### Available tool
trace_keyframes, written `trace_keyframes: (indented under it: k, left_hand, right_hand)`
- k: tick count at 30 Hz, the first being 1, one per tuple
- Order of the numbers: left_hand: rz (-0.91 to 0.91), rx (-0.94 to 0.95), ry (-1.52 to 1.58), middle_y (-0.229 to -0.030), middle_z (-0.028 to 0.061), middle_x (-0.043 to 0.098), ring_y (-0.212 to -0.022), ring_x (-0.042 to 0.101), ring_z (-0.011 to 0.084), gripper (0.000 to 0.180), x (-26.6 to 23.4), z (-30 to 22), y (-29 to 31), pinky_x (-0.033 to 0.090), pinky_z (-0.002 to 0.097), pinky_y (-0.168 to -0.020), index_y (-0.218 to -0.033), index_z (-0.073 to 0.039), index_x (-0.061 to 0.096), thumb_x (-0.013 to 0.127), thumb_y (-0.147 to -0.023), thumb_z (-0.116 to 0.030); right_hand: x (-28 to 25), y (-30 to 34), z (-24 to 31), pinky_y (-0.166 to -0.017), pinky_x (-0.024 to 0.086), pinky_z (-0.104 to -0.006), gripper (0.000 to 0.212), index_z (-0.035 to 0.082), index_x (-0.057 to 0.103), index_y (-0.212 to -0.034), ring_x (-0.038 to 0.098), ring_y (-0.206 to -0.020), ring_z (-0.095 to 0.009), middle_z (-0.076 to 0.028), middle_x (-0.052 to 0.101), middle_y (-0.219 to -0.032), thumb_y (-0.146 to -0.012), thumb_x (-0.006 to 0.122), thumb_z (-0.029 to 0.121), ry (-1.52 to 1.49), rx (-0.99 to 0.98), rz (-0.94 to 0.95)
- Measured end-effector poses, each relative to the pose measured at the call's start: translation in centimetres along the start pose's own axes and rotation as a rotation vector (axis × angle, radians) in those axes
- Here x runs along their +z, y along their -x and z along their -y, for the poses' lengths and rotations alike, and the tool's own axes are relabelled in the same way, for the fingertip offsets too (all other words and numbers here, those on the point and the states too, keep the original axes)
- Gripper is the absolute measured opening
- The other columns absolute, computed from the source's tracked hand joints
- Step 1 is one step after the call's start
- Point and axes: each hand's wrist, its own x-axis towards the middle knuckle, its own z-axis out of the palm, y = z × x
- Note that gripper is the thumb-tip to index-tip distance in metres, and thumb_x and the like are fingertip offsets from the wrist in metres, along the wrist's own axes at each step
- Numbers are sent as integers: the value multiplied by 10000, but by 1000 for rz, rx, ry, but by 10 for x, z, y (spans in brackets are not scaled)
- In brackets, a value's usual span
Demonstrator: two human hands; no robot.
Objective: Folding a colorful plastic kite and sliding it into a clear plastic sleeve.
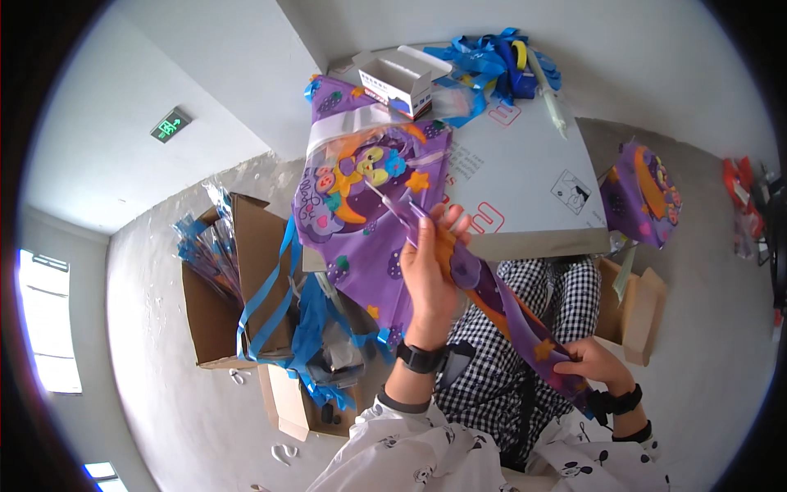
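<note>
A long, narrow bundle of purple and orange printed sheet slants across my lap, with a thin pale rod sticking out of its upper end. My left hand grips that upper end, thumb on top and fingertips showing behind. Farther down, my right hand is closed around the lower end. Beyond my left hand, a flat purple sheet with a cartoon figure and stars lies over the table edge. A clear plastic strip crosses its upper part.
The table's grey-white board bears an open small white box and a heap of blue ribbons. An open carton with wrapped packs stands left, blue ribbons hanging beside it. Another purple printed piece hangs at right above a cardboard box.
</note>
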Motion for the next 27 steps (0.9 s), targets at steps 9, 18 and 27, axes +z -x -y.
trace_keyframes:
  k: [9, 18, 27]
  left_hand:
    - [-127, 64, -754, -1062, 133, 689, -954, 679, 209, 375, -120, -42, -32, 540, 339, -851, -1241, 31, 570, 568, -996, -253]
    - [543, 230, -2108, -1161, 183, 624, -1051, 605, 375, 432, -51, -12, -117, 497, 451, -881, -1200, -34, 587, 663, -869, -300]
    - [-233, 687, -2515, -1386, 103, 508, -1313, 446, 287, 411, -128, -3, -321, 375, 423, -1055, -1276, -65, 516, 539, -869, -117]
  right_hand:
    - [-6, 35, -35, -611, 493, -219, 247, -42, 697, -980, 619, -663, -78, -46, 697, -773, -860, 711, 173, -93, 105, -204]
    - [-10, 31, -66, -656, 517, -242, 147, -46, 671, -940, 637, -700, -107, -68, 700, -800, -874, 648, 83, -507, 33, -530]
    - [-5, 53, -89, -604, 514, -255, 143, -54, 676, -925, 640, -661, -108, -77, 698, -773, -845, 659, 64, -445, 247, -586]
